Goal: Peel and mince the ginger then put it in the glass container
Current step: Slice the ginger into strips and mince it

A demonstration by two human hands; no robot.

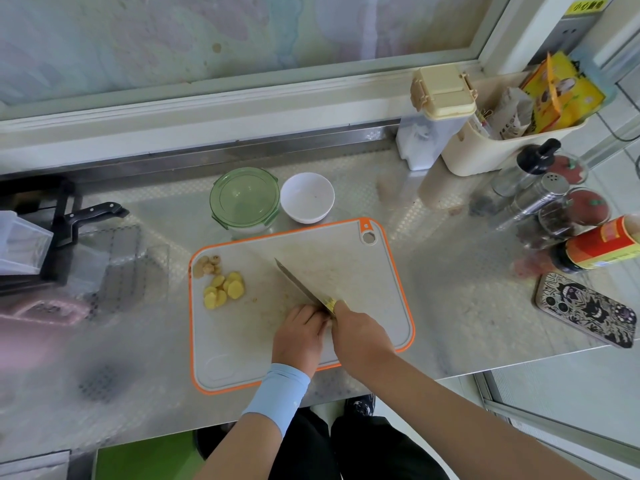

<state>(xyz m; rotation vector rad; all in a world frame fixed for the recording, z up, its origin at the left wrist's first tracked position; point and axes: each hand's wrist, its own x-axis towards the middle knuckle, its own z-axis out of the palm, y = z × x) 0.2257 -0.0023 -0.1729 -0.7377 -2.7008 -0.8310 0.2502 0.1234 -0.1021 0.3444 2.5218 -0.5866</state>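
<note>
Slicing stage: ginger cut into slices, not yet minced.

My right hand grips the knife by its handle. My left hand curls just beside the blade's heel, and I cannot tell what it holds. Ginger slices lie further left on the cutting board, with peel scraps beyond them. Next, I judge, comes fine cross-cutting of the slices, then unlidding the glass container past the board.

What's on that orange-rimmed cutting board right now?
Yellow ginger slices and brownish trimmings lie near the board's left edge. The right hand holds a knife beside the left hand, whose fingers hide whatever is being cut.
</note>
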